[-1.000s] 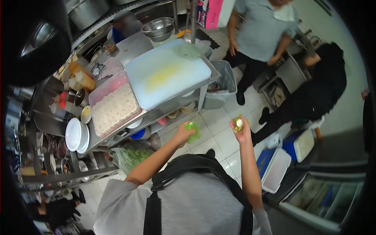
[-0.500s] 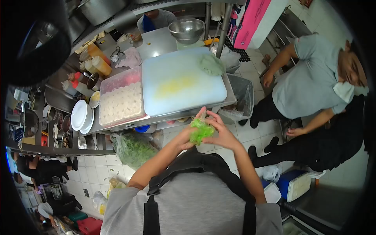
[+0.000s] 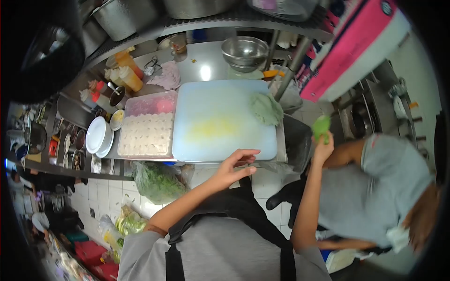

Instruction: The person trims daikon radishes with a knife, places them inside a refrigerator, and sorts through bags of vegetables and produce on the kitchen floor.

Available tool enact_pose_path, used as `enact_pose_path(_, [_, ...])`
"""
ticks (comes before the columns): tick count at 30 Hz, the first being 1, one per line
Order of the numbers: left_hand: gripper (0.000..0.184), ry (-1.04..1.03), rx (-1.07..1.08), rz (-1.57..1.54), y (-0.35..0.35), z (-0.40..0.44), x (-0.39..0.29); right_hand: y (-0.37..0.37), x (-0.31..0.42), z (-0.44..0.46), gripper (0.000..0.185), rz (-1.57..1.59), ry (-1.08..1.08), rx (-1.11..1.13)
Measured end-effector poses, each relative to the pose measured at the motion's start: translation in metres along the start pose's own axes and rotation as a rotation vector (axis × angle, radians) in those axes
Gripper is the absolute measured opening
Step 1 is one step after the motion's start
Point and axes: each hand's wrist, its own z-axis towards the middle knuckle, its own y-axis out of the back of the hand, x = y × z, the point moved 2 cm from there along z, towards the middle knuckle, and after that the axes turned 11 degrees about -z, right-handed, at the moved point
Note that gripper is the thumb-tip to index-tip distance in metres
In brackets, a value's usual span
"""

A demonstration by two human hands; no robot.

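Observation:
My right hand (image 3: 323, 149) is stretched out to the right, closed around a bright green bunch of lettuce (image 3: 321, 126), slightly blurred. It is beyond the right side of the blue-white cutting board (image 3: 225, 103) and near a bin with a grey plastic liner (image 3: 296, 143). Just below the board's front edge, my left hand (image 3: 236, 167) has its fingers apart and holds nothing. The board has a yellow stain, and a crumpled green cloth (image 3: 265, 108) lies on its right side. Left of the board is a clear container of pale, round pieces (image 3: 146, 136).
A co-worker in a grey shirt (image 3: 356, 192) bends close to my right arm. A metal bowl (image 3: 244, 52) stands behind the board. Squeeze bottles (image 3: 129, 77) and white bowls (image 3: 98, 133) are to the left. Below the counter sits a bag of greens (image 3: 159, 182).
My hands have separated. The right has carried the lettuce out to the right; the left has let go and opened. The co-worker appears nearer and more bent, and my view has shifted.

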Motion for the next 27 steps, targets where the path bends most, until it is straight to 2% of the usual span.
enact_pose_path(3, [0.035, 0.021, -0.237, 0.029, 0.02, -0.008, 0.011, -0.055, -0.026, 0.09, 0.022, 0.194, -0.126, -0.186])
enact_pose_path(5, [0.035, 0.033, -0.359, 0.032, 0.032, -0.017, 0.009, -0.101, -0.047, 0.152, 0.022, 0.389, -0.157, -0.206])
enact_pose_path(10, [0.043, 0.036, -0.701, -0.101, 0.042, -0.04, 0.013, -0.175, -0.052, 0.227, 0.022, 0.356, -0.307, 0.01])
enact_pose_path(14, [0.043, 0.001, -0.767, -0.205, 0.033, -0.049, 0.011, -0.19, -0.066, 0.222, 0.021, 0.187, -0.287, 0.131])
enact_pose_path(18, [0.038, -0.106, -0.719, -0.184, 0.037, -0.056, 0.02, -0.187, -0.091, 0.181, 0.021, -0.087, -0.105, 0.249])
enact_pose_path(23, [0.036, -0.254, -0.735, -0.117, 0.045, -0.075, -0.005, -0.213, -0.102, 0.079, 0.02, -0.364, 0.331, 0.465])
enact_pose_path(25, [0.035, -0.33, -0.742, -0.077, 0.051, -0.092, -0.009, -0.237, -0.096, 0.022, 0.02, -0.375, 0.492, 0.603])
enact_pose_path(27, [0.031, -0.342, -0.765, -0.024, 0.059, -0.111, -0.009, -0.262, -0.097, -0.041, 0.02, -0.347, 0.595, 0.848])
